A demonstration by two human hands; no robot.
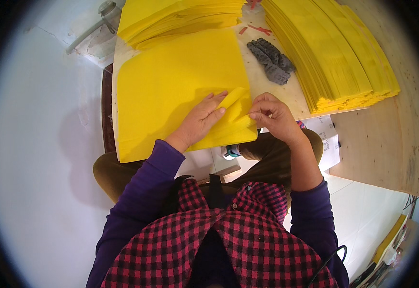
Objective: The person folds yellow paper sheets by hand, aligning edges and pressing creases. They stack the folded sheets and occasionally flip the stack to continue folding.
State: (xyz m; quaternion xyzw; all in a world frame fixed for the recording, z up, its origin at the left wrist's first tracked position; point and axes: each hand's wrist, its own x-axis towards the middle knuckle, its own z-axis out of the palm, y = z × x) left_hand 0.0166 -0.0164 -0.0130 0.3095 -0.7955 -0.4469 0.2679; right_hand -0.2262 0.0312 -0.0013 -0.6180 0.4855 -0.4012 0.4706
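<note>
A large yellow sheet (171,81), which looks like soft non-woven cloth, lies on top of a thin layered pile at the near edge of the table. Its near right part is lifted and curled into loose folds. My left hand (200,120) rests on the sheet beside the curl, fingers stretched out and thumb apart. At the right edge of the sheet, my right hand (274,115) pinches the raised yellow edge between thumb and forefinger, its other fingers bent. How many layers that pinch holds cannot be seen.
Behind the sheet stands a thick stack of yellow sheets (180,19). More yellow stacks (324,53) fill the table's right side. Between them lie a crumpled dark grey cloth (271,60) and red strips (260,30). A white wall (41,120) runs along the left.
</note>
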